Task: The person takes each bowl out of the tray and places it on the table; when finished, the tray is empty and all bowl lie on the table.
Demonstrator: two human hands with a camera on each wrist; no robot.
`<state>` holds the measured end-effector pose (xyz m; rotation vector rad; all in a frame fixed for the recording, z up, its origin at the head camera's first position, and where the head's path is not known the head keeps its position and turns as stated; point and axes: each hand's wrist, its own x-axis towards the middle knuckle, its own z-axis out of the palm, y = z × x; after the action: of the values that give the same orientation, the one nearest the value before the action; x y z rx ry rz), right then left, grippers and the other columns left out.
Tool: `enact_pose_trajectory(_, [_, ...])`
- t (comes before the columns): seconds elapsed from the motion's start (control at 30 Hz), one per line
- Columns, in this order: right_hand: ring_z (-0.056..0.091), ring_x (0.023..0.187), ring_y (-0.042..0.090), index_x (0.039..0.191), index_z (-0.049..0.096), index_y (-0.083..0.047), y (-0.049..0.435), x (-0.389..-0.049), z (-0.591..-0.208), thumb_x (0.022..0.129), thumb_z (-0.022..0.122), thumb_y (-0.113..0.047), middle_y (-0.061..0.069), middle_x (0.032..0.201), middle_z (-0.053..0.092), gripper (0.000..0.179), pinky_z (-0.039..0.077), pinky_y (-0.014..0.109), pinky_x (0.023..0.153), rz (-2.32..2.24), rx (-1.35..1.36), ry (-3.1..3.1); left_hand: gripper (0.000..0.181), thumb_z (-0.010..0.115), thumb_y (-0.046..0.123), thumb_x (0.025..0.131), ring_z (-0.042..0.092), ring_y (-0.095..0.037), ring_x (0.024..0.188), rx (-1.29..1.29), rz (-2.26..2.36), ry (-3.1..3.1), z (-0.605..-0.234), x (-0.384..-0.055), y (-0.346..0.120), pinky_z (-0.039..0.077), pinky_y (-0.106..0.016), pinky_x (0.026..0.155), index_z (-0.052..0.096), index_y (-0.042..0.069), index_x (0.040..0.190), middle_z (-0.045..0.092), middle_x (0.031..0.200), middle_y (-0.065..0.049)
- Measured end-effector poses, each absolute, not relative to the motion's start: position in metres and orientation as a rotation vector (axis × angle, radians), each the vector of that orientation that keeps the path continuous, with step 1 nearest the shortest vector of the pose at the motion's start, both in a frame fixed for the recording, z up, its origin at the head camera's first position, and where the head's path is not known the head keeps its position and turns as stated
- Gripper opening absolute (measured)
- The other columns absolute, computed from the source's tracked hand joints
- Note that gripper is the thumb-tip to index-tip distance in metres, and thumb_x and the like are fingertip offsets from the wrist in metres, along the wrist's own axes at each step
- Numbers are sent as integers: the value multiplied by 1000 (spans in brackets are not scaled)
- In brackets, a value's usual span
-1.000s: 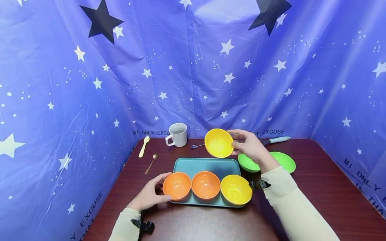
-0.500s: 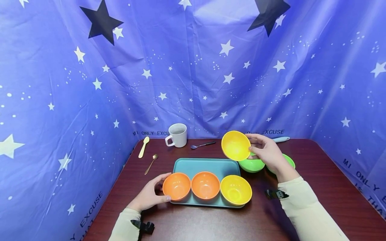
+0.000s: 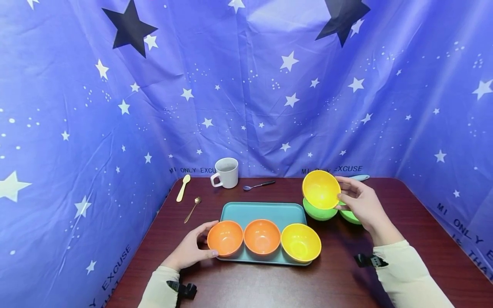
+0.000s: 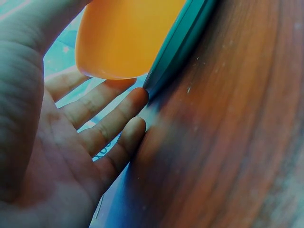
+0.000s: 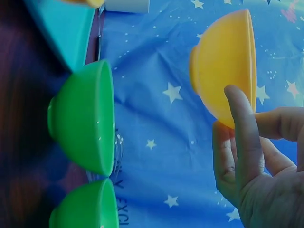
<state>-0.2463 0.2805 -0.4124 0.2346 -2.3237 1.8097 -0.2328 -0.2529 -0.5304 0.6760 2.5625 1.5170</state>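
My right hand (image 3: pixel 363 205) pinches the rim of a yellow bowl (image 3: pixel 320 188), the thumb and fingers on its right side. That bowl is tilted and raised; in the right wrist view it is well apart from two green bowls (image 5: pixel 83 118). On the teal tray (image 3: pixel 265 209), two orange bowls (image 3: pixel 262 236) and a second yellow bowl (image 3: pixel 300 242) stand in a row. My left hand (image 3: pixel 192 248) rests beside the leftmost orange bowl (image 3: pixel 225 238). In the left wrist view its fingers (image 4: pixel 109 123) are spread and fairly straight, touching or very near the bowl and tray edge.
A grey mug (image 3: pixel 227 173) stands at the back. A cream spoon (image 3: pixel 183 188) and a gold spoon (image 3: pixel 192 209) lie left of the tray, and a dark-handled spoon (image 3: pixel 259 185) behind it. A whisk (image 3: pixel 360 177) lies behind the green bowls. Starry cloth (image 3: pixel 246 107) surrounds the table.
My right hand has carried the yellow bowl rightward and slightly lower, from above the tray's back edge to over the left green bowl. My left hand and the bowls on the tray have stayed put.
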Motion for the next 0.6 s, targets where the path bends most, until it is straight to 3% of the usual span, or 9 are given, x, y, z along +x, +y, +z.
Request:
enact_pose_trajectory(0.23, [72, 93, 7, 152, 49, 3, 298, -236, -424, 99, 66, 5, 0, 114, 65, 56, 62, 41, 71, 1846, 228, -2255, 87, 91, 30, 81, 66, -19, 107, 696, 1518, 2566, -531, -233, -254, 53, -33, 94, 49, 18, 156, 66, 133, 4])
enact_pose_trajectory(0.47, [72, 90, 8, 147, 51, 8, 317, -229, -434, 96, 66, 11, 3, 111, 66, 53, 61, 38, 65, 1820, 253, -2179, 87, 90, 29, 82, 66, -20, 107, 737, 1528, 2569, -534, -234, -255, 53, -33, 92, 48, 14, 157, 66, 133, 2])
enact_pose_trajectory(0.6, [73, 89, 9, 145, 53, 8, 329, -227, -437, 96, 65, 13, 4, 108, 67, 51, 61, 35, 63, 1898, 286, -2081, 88, 91, 28, 81, 67, -19, 107, 744, 1525, 2569, -536, -235, -255, 53, -32, 93, 48, 19, 156, 66, 133, 4])
